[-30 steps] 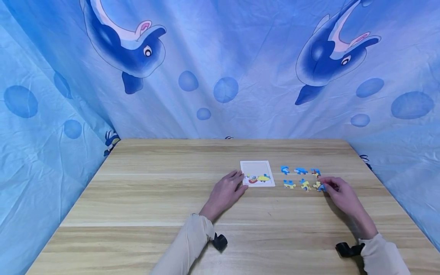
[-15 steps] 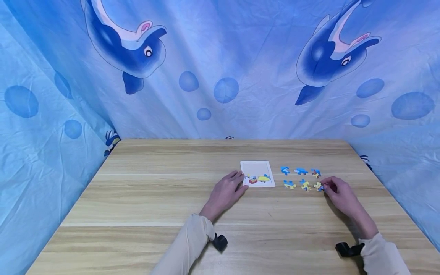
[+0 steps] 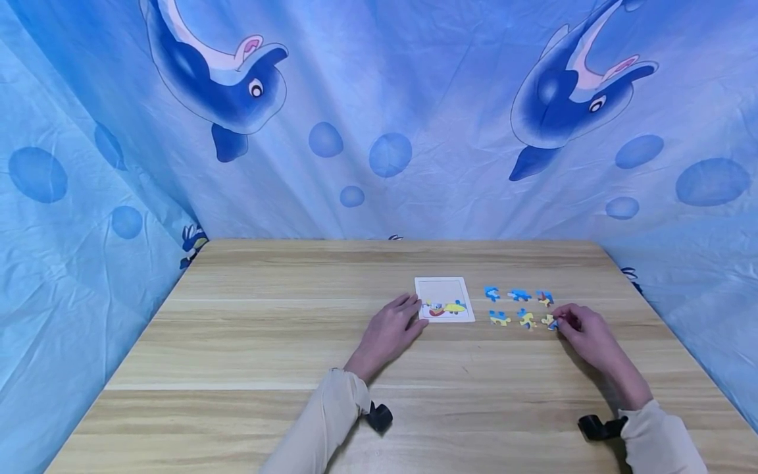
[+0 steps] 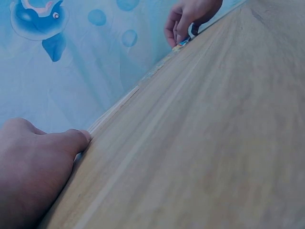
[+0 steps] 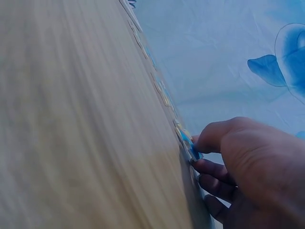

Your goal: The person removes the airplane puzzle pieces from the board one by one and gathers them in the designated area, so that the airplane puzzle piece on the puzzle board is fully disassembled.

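Note:
My left hand (image 3: 387, 332) rests at the left edge of a white puzzle board (image 3: 441, 289), its fingers touching the frame. Along the bottom of that board lie fitted pieces with a red and yellow picture. At the right, my right hand (image 3: 592, 336) pinches a blue and yellow puzzle piece (image 3: 550, 322) between thumb and fingers. In the right wrist view the puzzle piece (image 5: 189, 143) sits slightly raised at the table surface, the thumb above it. The left wrist view shows my left thumb (image 4: 78, 138) by the board's edge.
Between board and right hand lie several loose puzzle pieces in two rows, among them a blue piece (image 3: 519, 295) and a yellow-blue piece (image 3: 526, 318). A wooden table (image 3: 266, 355) spreads around. Blue dolphin-print cloth (image 3: 385, 79) hangs behind and at the sides.
My right fingertips have shifted slightly to the right and down with the puzzle piece. The left hand and the board have stayed where they were.

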`<state>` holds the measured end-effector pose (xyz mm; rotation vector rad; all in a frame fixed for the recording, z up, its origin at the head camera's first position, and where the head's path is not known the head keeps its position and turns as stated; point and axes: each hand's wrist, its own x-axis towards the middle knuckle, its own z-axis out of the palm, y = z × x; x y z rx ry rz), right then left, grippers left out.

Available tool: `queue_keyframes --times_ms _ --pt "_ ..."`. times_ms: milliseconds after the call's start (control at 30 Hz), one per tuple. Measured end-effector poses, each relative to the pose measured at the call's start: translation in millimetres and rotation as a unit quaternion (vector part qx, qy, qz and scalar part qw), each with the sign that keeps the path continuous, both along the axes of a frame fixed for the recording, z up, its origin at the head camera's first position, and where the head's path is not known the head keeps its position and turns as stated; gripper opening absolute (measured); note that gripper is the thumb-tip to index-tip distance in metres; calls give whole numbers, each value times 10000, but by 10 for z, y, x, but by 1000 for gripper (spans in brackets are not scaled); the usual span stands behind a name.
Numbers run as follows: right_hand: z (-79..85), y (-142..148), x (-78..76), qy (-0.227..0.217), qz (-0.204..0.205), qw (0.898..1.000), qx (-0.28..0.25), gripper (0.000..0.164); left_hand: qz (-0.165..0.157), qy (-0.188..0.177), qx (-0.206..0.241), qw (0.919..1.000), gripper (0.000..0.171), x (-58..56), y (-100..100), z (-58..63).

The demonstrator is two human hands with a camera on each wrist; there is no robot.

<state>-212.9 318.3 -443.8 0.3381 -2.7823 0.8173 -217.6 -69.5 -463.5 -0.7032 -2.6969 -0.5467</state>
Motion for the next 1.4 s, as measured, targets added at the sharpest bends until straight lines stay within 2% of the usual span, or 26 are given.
queue_keyframes --times_ms 467,800,1067,1400 --pt "-42 10 -18 165 -65 9998 98 14 -4 -35 1 10000 48 -2 4 -1" --pt "22 -20 4 345 56 9994 -78 15 -5 16 -9 10000 47 -3 2 8" --pt "114 -310 -18 264 428 9983 -302 21 22 -25 12 10000 48 -3 0 9" --pt "82 -750 -149 359 1011 9934 -412 17 5 -27 54 10000 48 -10 -2 -1"
